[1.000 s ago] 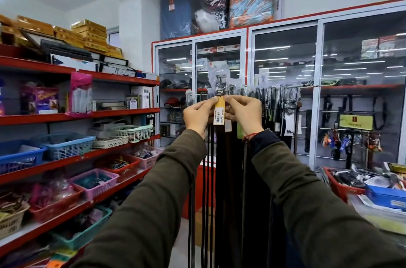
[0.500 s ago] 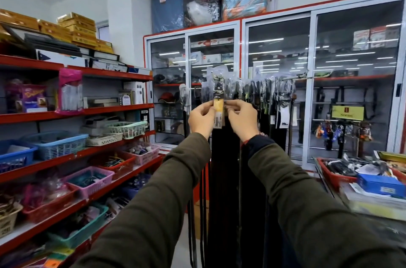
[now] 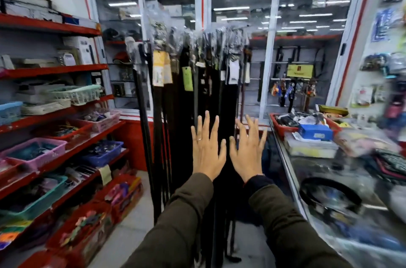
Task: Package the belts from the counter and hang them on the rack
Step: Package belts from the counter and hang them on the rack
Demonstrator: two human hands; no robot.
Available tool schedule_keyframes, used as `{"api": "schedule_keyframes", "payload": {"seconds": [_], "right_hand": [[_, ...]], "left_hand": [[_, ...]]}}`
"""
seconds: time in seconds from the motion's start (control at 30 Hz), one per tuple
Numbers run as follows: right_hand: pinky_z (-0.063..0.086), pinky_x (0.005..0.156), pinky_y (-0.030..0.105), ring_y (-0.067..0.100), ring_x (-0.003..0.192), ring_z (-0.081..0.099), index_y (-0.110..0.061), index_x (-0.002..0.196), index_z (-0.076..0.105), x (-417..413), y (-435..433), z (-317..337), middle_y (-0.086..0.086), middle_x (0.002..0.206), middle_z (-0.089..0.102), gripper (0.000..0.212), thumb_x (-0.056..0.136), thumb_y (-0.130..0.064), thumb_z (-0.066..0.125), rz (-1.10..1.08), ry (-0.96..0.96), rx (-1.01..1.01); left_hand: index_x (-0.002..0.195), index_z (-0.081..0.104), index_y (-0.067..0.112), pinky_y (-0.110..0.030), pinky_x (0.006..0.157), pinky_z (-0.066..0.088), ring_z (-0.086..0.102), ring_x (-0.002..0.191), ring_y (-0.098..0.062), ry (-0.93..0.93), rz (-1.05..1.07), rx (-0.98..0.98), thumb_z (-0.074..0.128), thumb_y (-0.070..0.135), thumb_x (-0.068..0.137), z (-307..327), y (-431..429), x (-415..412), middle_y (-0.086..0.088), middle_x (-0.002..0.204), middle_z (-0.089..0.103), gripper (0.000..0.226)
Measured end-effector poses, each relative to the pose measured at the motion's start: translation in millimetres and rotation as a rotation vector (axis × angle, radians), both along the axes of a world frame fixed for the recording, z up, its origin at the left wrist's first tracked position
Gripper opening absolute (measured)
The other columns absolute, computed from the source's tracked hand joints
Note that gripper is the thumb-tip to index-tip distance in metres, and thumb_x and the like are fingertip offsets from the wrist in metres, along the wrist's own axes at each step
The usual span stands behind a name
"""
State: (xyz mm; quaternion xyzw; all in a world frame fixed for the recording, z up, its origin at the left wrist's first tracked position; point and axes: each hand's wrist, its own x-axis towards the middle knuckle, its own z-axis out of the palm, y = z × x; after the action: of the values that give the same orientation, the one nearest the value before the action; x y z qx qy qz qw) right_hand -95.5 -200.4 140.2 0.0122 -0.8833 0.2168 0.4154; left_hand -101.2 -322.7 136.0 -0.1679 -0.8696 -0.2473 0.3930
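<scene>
- The left hand (image 3: 207,149) is flat and spread, fingers splayed, palm turned toward the hanging belts (image 3: 189,118); it grasps nothing, and a ring shows on one finger
- The right hand (image 3: 247,149) is just beside it, also flat with the fingers fanned out and nothing in it; the thumbs of the two hands nearly meet
- Both hands are in front of the dark belt straps, about halfway down their length; whether the palms press on the straps or stay just off them cannot be told
- Above the hands the belts hang in a tight row from the rack (image 3: 219,30), their buckle ends wrapped in clear plastic sleeves
- Up and to the left of the left hand, yellow tags (image 3: 161,69) and a green tag (image 3: 187,78) dangle against the straps
- Down and to the right of the right hand, a coiled black belt (image 3: 329,198) lies on the glass counter (image 3: 292,171), well apart from both hands; that part of the view is blurred
- Farther right and above the right hand, a red tray (image 3: 280,128) on the counter holds a blue box (image 3: 315,131) and loose goods
- To the left of the left hand, red shelves (image 3: 55,70) carry coloured baskets
- Behind the belts stands a glass-doored cabinet (image 3: 272,48)
- Both forearms are in olive-green sleeves
</scene>
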Motion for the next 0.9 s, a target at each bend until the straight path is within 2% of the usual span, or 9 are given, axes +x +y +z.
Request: {"api": "schedule_keyframes", "payload": {"seconds": [0.1,0.27,0.4,0.5,0.57,0.67,0.77,0.9], "right_hand": [[-0.001,0.123,0.055,0.027,0.154,0.005,-0.022,0.147,0.039,14,41,-38,0.004,0.162,0.019,0.051,0.097,-0.03,0.045,-0.076,-0.125,0.006],[-0.003,0.122,0.053,0.026,0.154,0.006,-0.022,0.146,0.04,36,107,-87,0.003,0.162,0.019,0.052,0.096,-0.031,0.048,-0.21,-0.289,-0.09],[0.002,0.121,0.052,0.028,0.153,0.007,-0.016,0.147,0.038,53,162,-117,0.006,0.162,0.018,0.053,0.097,-0.031,0.048,-0.36,-0.4,-0.261],[0.016,0.122,0.045,0.032,0.15,0.017,-0.005,0.148,0.034,66,205,-132,0.016,0.16,0.019,0.057,0.096,-0.024,0.051,-0.442,-0.417,-0.439],[0.02,0.118,0.038,0.035,0.147,0.021,0.002,0.149,0.029,73,232,-142,0.023,0.157,0.02,0.06,0.095,-0.014,0.052,-0.467,-0.43,-0.589],[0.021,0.115,0.038,0.039,0.143,0.022,0.008,0.146,0.028,78,266,-158,0.031,0.152,0.025,0.064,0.091,-0.008,0.055,-0.564,-0.558,-0.72],[0.025,0.112,0.04,0.042,0.137,0.031,0.008,0.137,0.038,80,291,-173,0.032,0.144,0.036,0.059,0.085,-0.009,0.06,-0.65,-0.689,-0.807],[0.042,0.1,0.039,0.039,0.122,0.053,0.006,0.118,0.057,76,314,-190,0.028,0.125,0.059,0.045,0.08,-0.013,0.068,-0.583,-0.777,-0.773]], "left_hand": [[0.158,0.019,0.023,-0.046,0.127,-0.003,-0.004,0.157,-0.024,-0.074,-0.053,-0.06,0.044,0.032,0.098,-39,38,4,-0.003,0.17,0.001,0.066],[0.156,0.024,0.024,-0.051,0.128,0.001,-0.002,0.157,-0.026,-0.234,-0.146,-0.089,0.042,0.033,0.1,-85,102,11,-0.003,0.17,0.005,0.06],[0.156,0.026,0.024,-0.048,0.128,-0.003,-0.004,0.157,-0.025,-0.347,-0.255,-0.09,0.041,0.033,0.102,-114,154,13,0.0,0.17,0.004,0.057],[0.157,0.024,0.022,-0.044,0.128,-0.007,-0.005,0.157,-0.021,-0.441,-0.386,-0.127,0.037,0.031,0.104,-130,193,11,0.002,0.169,0.007,0.055],[0.158,0.023,0.02,-0.041,0.128,-0.008,-0.004,0.157,-0.019,-0.527,-0.488,-0.21,0.034,0.026,0.105,-139,220,6,0.002,0.169,0.011,0.054],[0.159,0.017,0.018,-0.043,0.128,-0.005,-0.001,0.158,-0.02,-0.651,-0.605,-0.403,0.034,0.012,0.104,-146,258,-3,0.001,0.169,0.011,0.058],[0.159,0.01,0.013,-0.044,0.128,-0.003,-0.001,0.157,-0.023,-0.71,-0.622,-0.659,0.038,0.002,0.1,-148,293,-16,-0.004,0.169,0.01,0.066],[0.158,0.012,0.007,-0.046,0.128,0.0,0.008,0.157,-0.027,-0.662,-0.553,-0.929,0.04,0.004,0.102,-150,319,-30,-0.009,0.167,0.017,0.063]]}}
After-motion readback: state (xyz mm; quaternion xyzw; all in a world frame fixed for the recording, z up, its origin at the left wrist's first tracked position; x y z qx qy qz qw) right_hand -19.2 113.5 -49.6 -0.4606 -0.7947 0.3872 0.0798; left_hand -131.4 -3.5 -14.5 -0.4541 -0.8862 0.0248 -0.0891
